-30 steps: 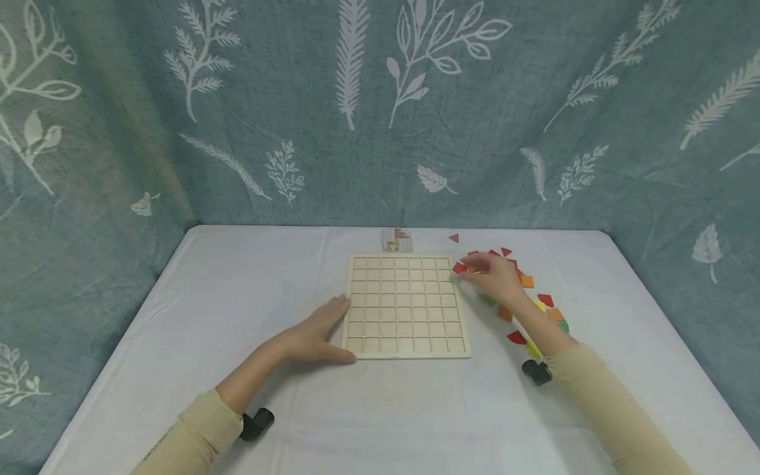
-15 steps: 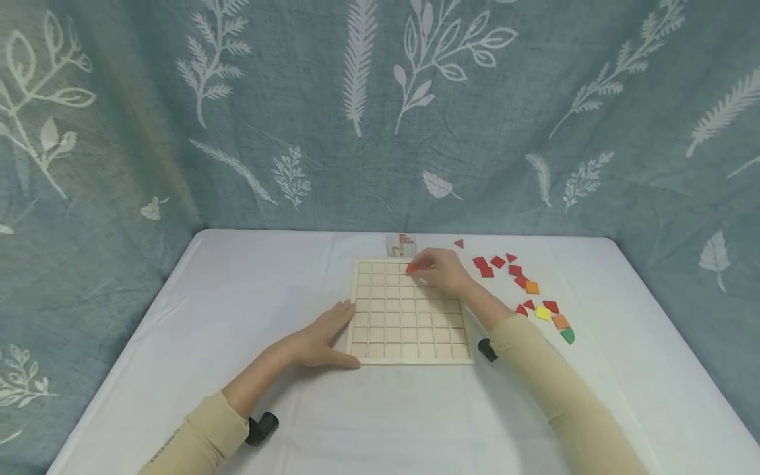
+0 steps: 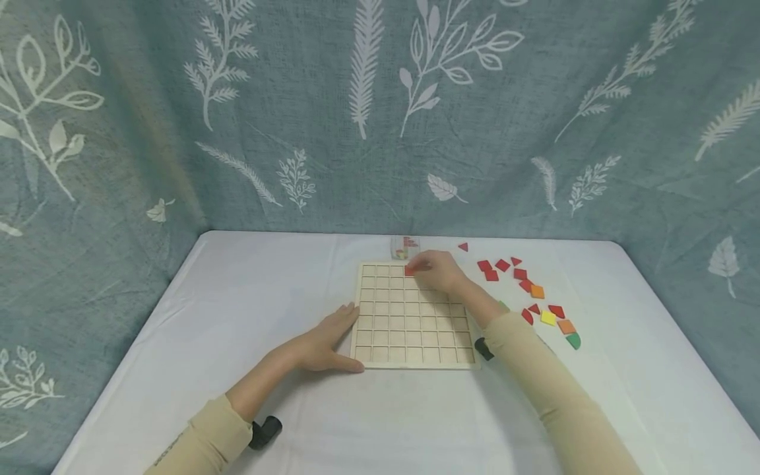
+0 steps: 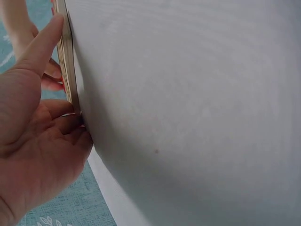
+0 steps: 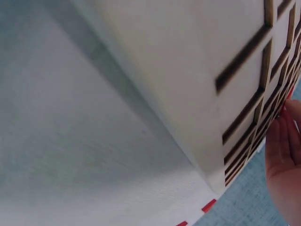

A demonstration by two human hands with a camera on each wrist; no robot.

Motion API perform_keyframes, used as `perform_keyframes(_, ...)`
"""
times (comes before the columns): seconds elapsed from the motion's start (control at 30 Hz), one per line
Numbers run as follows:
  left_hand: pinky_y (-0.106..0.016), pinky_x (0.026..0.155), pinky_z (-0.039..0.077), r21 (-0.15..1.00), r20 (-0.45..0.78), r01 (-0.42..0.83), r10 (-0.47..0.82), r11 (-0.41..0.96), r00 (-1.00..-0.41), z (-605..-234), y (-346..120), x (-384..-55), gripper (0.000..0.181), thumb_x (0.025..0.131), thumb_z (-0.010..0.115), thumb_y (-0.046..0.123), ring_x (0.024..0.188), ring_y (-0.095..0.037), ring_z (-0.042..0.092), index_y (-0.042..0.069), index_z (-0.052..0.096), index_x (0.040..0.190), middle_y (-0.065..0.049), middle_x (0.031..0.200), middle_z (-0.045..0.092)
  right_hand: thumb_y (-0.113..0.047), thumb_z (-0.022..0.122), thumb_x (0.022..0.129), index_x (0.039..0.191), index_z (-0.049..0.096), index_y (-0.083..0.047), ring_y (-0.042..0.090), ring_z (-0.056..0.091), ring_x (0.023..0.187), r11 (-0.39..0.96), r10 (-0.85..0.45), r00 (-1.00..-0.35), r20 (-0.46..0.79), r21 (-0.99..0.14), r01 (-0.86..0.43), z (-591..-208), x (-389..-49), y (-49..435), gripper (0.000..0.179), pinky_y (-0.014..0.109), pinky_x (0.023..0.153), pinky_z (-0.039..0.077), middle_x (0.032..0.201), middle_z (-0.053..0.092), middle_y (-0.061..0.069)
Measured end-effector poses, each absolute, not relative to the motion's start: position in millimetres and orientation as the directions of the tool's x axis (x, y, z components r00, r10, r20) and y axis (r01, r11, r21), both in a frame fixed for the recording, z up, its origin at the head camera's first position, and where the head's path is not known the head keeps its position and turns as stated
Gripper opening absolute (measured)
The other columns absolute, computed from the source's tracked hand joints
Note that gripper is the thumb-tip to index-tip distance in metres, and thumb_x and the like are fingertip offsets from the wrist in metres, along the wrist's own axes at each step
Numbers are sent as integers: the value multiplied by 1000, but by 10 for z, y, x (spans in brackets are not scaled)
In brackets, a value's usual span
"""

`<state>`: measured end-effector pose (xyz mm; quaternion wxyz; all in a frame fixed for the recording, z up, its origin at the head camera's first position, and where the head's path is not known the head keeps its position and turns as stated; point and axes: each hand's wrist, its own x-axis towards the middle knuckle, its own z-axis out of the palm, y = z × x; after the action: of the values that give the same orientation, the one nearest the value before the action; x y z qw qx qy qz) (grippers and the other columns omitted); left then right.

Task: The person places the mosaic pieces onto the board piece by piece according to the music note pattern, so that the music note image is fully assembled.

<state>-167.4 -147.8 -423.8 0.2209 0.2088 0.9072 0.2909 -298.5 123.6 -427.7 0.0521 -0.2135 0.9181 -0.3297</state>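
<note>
A pale wooden board (image 3: 399,340) with a grid of square recesses lies on the white table. My right hand (image 3: 438,270) pinches a red square tile (image 3: 409,270) over the board's top row, close above one of its recesses. In the right wrist view the fingers of this hand (image 5: 284,150) reach down at the far side of the grid. My left hand (image 3: 325,340) is spread against the board's left side, thumb by the near left corner. The left wrist view shows the thumb (image 4: 44,44) along the board's edge and the other fingers touching its side.
Right of the board lie scattered tiles: several red ones (image 3: 520,274), an orange square (image 3: 537,291), a yellow square (image 3: 548,318) and a green rounded piece (image 3: 573,340). A small picture card (image 3: 406,247) lies behind the board. A patterned blue-green curtain (image 3: 368,185) closes off the back.
The right hand has moved left from the tile pile to the board's top row, carrying a red tile, then lowered it there. The left hand has stayed at the board's side.
</note>
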Motion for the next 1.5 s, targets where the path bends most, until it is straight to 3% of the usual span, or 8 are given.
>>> perform_keyframes(0.23, -51, 118, 9, 620, -279, 247, 503, 745, -818, -4240, -1472, -1682, 110, 78, 80, 44, 148, -36, 5, -3, 15, 154, -21, 161, 8, -12, 61, 95, 115, 72, -7, 28, 58, 119, 657, -396, -918, 23, -692, -300, -4293, -2966, 1316, 23, 44, 100, 47, 120, 68, 10)
perform_keyframes(0.53, -50, 119, 10, 623, -288, 231, 493, 748, -821, -4263, -1464, -1670, 111, 77, 80, 45, 148, -35, 4, 0, 15, 155, -19, 161, 8, -20, 57, 100, 122, 67, -9, 30, 53, 122, 661, -169, -986, -1, -742, -113, -4186, -2946, 1721, 27, 49, 101, 44, 127, 63, 12)
perform_keyframes(0.6, -50, 119, 10, 619, -289, 232, 492, 751, -822, -4261, -1464, -1674, 111, 77, 80, 46, 148, -34, 4, 0, 15, 155, -19, 161, 9, -21, 55, 100, 122, 67, -9, 30, 53, 120, 666, -95, -995, -8, -743, -58, -4181, -2969, 1831, 28, 48, 100, 45, 126, 63, 13)
perform_keyframes(0.73, -50, 119, 11, 617, -288, 228, 485, 753, -826, -4249, -1468, -1668, 111, 77, 80, 45, 148, -35, 5, 0, 15, 155, -19, 161, 10, -21, 55, 99, 123, 66, -8, 34, 58, 101, 662, 19, -999, -31, -748, 36, -4215, -3042, 2018, 29, 46, 86, 51, 124, 62, 16)
perform_keyframes(0.83, -50, 118, 11, 622, -281, 227, 484, 750, -828, -4254, -1468, -1658, 111, 76, 80, 44, 148, -35, 5, 0, 16, 155, -19, 161, 10, -19, 55, 99, 125, 64, -6, 36, 58, 101, 676, 55, -998, -34, -734, 62, -4260, -3109, 2121, 31, 47, 88, 50, 124, 61, 19)
perform_keyframes(0.93, -51, 118, 11, 629, -275, 227, 486, 743, -829, -4270, -1466, -1649, 111, 76, 80, 45, 148, -35, 5, 0, 16, 155, -19, 161, 10, -18, 56, 99, 126, 62, -4, 34, 54, 114, 707, 66, -997, -27, -705, 66, -4309, -3172, 2185, 32, 46, 99, 45, 127, 59, 20)
perform_keyframes(1.23, -52, 118, 11, 642, -265, 226, 489, 733, -831, -4256, -1462, -1599, 110, 77, 80, 42, 148, -36, 5, 0, 16, 155, -19, 161, 10, -12, 61, 96, 133, 56, 1, 37, 49, 125, 746, 8, -999, -46, -665, 36, -4399, -3296, 2182, 39, 48, 106, 40, 134, 55, 23)
perform_keyframes(1.5, -51, 118, 11, 638, -251, 238, 490, 732, -835, -4265, -1454, -1603, 110, 76, 80, 45, 148, -34, 6, 1, 17, 155, -19, 161, 11, -14, 61, 95, 127, 61, 0, 37, 53, 120, 806, -52, -999, -4, -591, -40, -4373, -3360, 2141, 35, 48, 103, 43, 128, 58, 23)
